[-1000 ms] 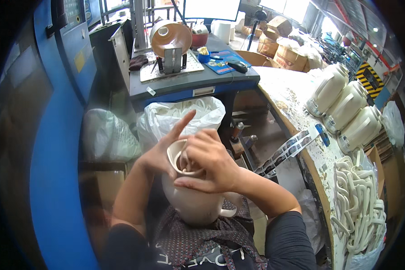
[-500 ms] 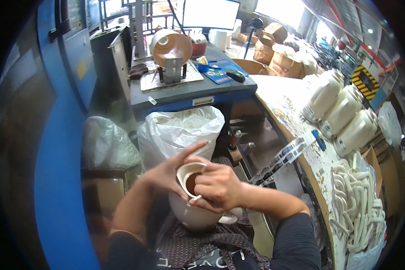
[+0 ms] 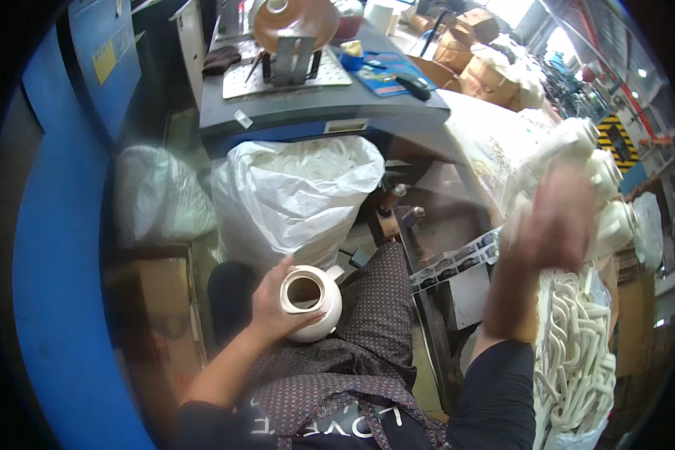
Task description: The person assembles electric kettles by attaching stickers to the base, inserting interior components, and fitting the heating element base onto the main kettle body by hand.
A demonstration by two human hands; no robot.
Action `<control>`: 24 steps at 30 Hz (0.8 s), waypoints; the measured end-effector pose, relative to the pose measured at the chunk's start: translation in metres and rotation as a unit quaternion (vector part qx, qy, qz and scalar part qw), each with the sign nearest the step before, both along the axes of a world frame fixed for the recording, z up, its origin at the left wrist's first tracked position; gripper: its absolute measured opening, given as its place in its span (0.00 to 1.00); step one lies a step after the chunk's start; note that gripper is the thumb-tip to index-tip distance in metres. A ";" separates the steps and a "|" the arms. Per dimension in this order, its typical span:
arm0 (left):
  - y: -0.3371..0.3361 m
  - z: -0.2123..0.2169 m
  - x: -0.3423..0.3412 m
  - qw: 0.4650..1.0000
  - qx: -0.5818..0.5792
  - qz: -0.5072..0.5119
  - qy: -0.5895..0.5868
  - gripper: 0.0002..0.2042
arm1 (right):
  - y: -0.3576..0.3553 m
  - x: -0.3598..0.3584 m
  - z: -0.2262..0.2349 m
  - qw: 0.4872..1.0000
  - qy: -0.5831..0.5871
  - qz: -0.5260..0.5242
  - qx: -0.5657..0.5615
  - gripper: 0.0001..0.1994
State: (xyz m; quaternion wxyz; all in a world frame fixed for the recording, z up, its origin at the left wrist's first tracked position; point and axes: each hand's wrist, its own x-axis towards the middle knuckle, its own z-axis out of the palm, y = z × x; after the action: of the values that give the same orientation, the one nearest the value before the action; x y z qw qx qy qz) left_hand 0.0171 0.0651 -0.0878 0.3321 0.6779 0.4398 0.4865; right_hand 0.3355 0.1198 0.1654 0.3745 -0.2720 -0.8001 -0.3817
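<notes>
My left hand (image 3: 271, 306) grips a cream ceramic jug body (image 3: 312, 302) by its rim and rests it on my lap, mouth facing up. My right hand (image 3: 553, 217) is blurred, raised to the right over the workbench near a row of cream jugs (image 3: 604, 187). Nothing shows in it, and its fingers are too smeared to read. Below it lies a heap of white clay handles (image 3: 577, 360).
A white plastic sack (image 3: 300, 191) full of white pieces stands in front of my knees, with another bag (image 3: 157, 195) to its left. A grey machine table (image 3: 315, 112) carries a brown disc on a stand (image 3: 296, 30). A blue cabinet (image 3: 52, 225) walls the left side.
My right hand left the jug's mouth and swung up to the right, toward the workbench. The jug came down onto my lap, held by the left hand alone.
</notes>
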 end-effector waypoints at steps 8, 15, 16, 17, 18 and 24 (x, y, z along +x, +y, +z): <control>0.036 0.021 -0.012 0.978 0.161 -0.059 0.118 0.21 | 0.191 -0.068 -0.133 0.949 0.012 -0.114 -0.295 0.10; 0.034 0.008 -0.028 0.981 0.083 -0.123 0.121 0.19 | 0.195 -0.109 -0.190 0.823 0.132 -0.125 -0.539 0.14; 0.035 0.009 -0.031 0.980 0.079 -0.141 0.117 0.18 | 0.197 -0.109 -0.184 0.741 0.205 -0.104 -0.631 0.13; 0.036 0.010 -0.033 0.977 0.062 -0.171 0.109 0.17 | 0.202 -0.106 -0.181 0.673 0.260 -0.080 -0.687 0.12; 0.037 0.010 -0.033 0.974 0.058 -0.190 0.104 0.16 | 0.204 -0.103 -0.183 0.661 0.285 -0.046 -0.692 0.11; 0.025 0.027 -0.015 0.954 0.123 -0.249 0.114 0.17 | 0.213 -0.104 -0.207 0.686 0.351 -0.011 -0.637 0.13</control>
State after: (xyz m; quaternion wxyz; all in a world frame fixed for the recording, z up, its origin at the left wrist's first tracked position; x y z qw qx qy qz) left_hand 0.0023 0.0896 -0.0606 0.3044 0.8523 0.2289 0.3585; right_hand 0.2312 0.3323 -0.0414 0.3600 -0.5683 -0.6578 0.3389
